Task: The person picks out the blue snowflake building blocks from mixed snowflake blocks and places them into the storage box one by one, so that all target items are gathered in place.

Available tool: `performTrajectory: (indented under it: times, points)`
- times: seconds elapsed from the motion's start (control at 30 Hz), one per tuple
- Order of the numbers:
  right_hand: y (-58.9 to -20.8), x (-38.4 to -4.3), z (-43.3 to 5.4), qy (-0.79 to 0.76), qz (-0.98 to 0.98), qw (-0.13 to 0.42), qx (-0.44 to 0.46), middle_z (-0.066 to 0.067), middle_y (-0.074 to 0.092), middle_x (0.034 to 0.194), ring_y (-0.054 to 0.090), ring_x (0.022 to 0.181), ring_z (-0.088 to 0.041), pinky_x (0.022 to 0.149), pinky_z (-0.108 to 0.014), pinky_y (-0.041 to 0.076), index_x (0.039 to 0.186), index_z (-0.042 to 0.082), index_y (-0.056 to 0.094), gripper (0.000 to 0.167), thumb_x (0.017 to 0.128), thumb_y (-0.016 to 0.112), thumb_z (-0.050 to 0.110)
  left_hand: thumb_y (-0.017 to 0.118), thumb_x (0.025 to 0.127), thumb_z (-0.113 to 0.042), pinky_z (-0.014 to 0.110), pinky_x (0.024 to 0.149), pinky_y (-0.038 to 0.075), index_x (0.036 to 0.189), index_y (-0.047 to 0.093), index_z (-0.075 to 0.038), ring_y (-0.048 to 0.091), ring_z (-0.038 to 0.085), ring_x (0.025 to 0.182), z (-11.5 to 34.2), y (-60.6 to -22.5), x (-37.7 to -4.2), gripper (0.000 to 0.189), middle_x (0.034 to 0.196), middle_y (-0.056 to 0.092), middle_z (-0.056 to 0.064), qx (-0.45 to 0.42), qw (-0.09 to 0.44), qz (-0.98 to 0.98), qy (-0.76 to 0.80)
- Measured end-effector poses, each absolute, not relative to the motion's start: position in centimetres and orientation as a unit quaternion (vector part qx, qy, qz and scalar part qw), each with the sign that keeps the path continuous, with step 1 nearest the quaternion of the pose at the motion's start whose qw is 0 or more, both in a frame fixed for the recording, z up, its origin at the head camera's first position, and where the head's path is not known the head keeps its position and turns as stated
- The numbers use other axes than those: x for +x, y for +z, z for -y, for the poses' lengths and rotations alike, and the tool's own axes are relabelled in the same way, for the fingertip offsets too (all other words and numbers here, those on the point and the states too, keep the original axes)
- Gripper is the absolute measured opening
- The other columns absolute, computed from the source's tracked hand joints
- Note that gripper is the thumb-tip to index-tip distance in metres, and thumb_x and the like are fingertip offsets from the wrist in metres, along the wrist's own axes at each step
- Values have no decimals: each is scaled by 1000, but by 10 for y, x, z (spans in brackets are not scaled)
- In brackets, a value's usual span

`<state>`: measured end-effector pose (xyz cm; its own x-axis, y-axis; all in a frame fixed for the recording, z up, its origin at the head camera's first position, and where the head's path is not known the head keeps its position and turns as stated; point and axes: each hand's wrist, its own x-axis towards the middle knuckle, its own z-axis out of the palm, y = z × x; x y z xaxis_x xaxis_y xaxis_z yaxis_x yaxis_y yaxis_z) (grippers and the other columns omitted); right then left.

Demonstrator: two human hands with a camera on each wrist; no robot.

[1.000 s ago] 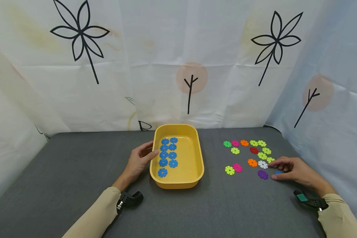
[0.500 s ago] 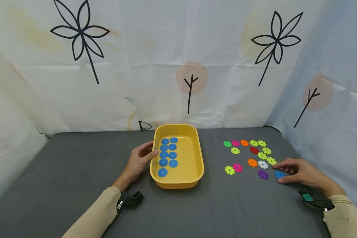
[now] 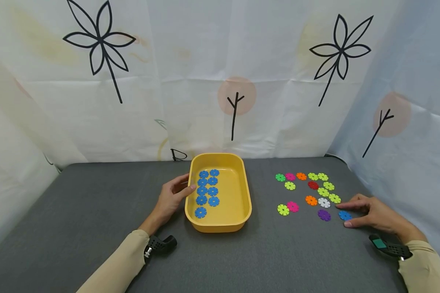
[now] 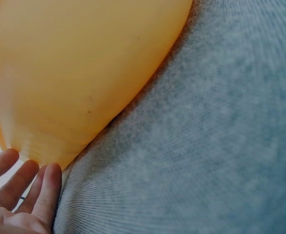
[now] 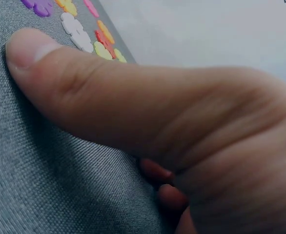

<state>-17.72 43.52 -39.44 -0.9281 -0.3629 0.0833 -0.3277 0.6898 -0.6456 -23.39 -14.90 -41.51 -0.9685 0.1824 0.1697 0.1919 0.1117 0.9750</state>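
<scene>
My left hand (image 3: 170, 198) holds the left wall of a yellow plastic tray (image 3: 246, 191), thumb over the rim and fingers outside. In the left wrist view, those fingers (image 4: 48, 192) lie against the tray's outer side (image 4: 79, 73). Several blue flower-shaped discs (image 3: 200, 212) lie inside, along the tray's left half. At the right, my right hand (image 3: 379, 213) rests low over the table, thumb and forefinger spread around a single blue disc (image 3: 345, 215). Its thumb (image 5: 99, 95) fills much of the right wrist view and hides that disc; whether it touches the disc, I cannot tell.
Loose flower discs lie on the grey cloth (image 3: 278, 252) between tray and right hand: a purple disc (image 3: 324, 215), a white disc (image 3: 324, 202), a red disc (image 3: 313, 185), a green disc (image 3: 280, 177), plus several yellow, orange and pink ones. A white printed curtain (image 3: 286, 114) stands behind.
My right hand has drawn back a little to the right, uncovering the blue disc and a yellow one, then stayed nearly still. The left hand and tray have not moved.
</scene>
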Motion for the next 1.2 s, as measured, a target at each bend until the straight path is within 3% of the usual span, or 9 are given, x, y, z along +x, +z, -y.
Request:
performTrajectory:
  times: [0.37, 0.8, 1.0, 1.1, 1.2]
  points:
    - [-396, -178, -439, -337, -924, 22, -178, 2, 59, 95, 51, 86, -6, 65, -25, 38, 114, 9, 79, 36, 79, 84, 0, 69, 98, -18, 23, 97, 50, 148, 50, -3, 53, 33, 132, 149, -415, -235, 55, 142, 56, 19, -123, 0, 747, -654]
    - [-399, -178, -441, -371, -907, 4, -198, 2, 57, 86, 48, 77, -12, 56, -30, 32, 106, 10, 82, 32, 78, 82, -7, 68, 99, -19, 32, 104, 48, 148, 49, -2, 52, 33, 133, 149, -414, -234, 56, 144, 54, 20, -119, 0, 754, -646]
    - [-395, -176, -439, -373, -907, 8, -195, 3, 65, 94, 54, 85, -8, 65, -22, 41, 105, 5, 80, 26, 81, 81, -4, 68, 99, -20, 28, 101, 49, 148, 50, -1, 53, 34, 131, 150, -414, -235, 55, 144, 55, 20, -123, 2, 754, -645]
    - [-393, -175, -439, -365, -915, 14, -171, 7, 70, 100, 58, 91, -2, 73, -17, 45, 108, 3, 78, 23, 85, 80, 1, 68, 99, -19, 26, 100, 49, 148, 50, -1, 53, 34, 131, 149, -415, -235, 55, 143, 55, 20, -124, 2, 752, -647]
    - [-391, -174, -439, -362, -924, 25, -121, 11, 72, 102, 60, 90, -1, 73, -19, 49, 112, 0, 75, 26, 88, 79, 8, 68, 99, -19, 25, 99, 49, 148, 50, -1, 53, 34, 132, 149, -416, -235, 55, 143, 55, 20, -124, 1, 751, -649]
